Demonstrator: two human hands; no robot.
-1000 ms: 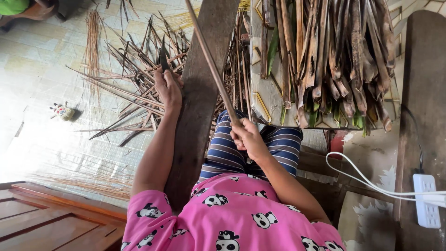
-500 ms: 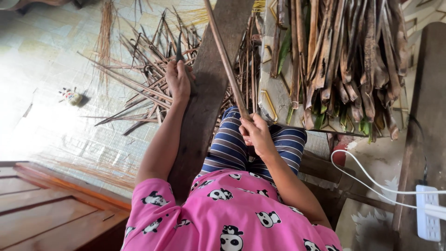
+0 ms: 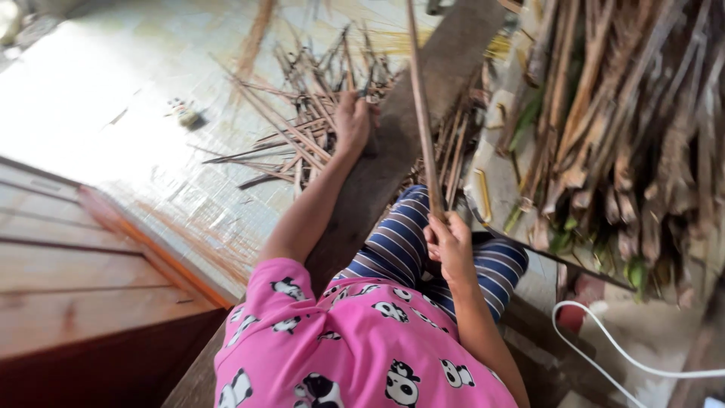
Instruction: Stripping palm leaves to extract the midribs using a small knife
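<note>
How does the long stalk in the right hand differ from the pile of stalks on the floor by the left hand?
The long stalk is single, gripped at its lower end by the right hand and running up across the plank. The floor stalks are many, shorter-looking, loose and crisscrossed on the tiles; the left hand rests by them. Both are brown and dry-looking.

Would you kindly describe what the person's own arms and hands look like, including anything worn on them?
Both arms are bare from the short sleeves of a pink top printed with small black-and-white panda figures. The left hand and the right hand are bare too: no gloves, and no rings, watch or bracelets that the slightly blurred picture shows.
</note>
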